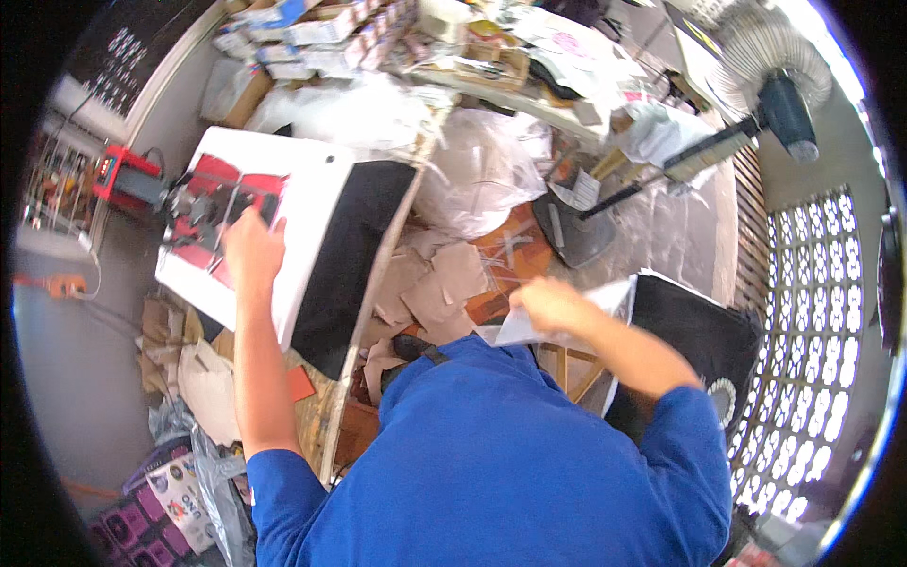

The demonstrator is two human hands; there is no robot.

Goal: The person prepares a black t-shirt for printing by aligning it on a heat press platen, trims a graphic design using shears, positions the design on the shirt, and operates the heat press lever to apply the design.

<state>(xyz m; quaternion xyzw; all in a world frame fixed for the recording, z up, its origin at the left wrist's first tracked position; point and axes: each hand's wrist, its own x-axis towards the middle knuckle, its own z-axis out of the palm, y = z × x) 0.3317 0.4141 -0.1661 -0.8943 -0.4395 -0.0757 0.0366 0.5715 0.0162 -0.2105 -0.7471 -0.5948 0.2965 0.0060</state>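
My left hand (253,248) is on a white board (326,180) at the left, its fingers bent closed beside a dark metal mechanism (198,213) with red flat parts around it. Whatever it grips is hidden under the fingers. Low on the right, my right hand (550,307) pinches a thin white sheet (515,331), which spreads out on both sides of the fist. A black cloth or sheet (354,255) lies along the board's right side. Motion blurs both hands a little.
A wooden table edge (331,430) runs beside me. Brown cut pieces (449,283) and a plastic bag (482,175) lie on the floor. A stand with a dark round base (572,231) is ahead right. Black material (694,326) lies at my right. Boxes (326,38) are stacked at the back.
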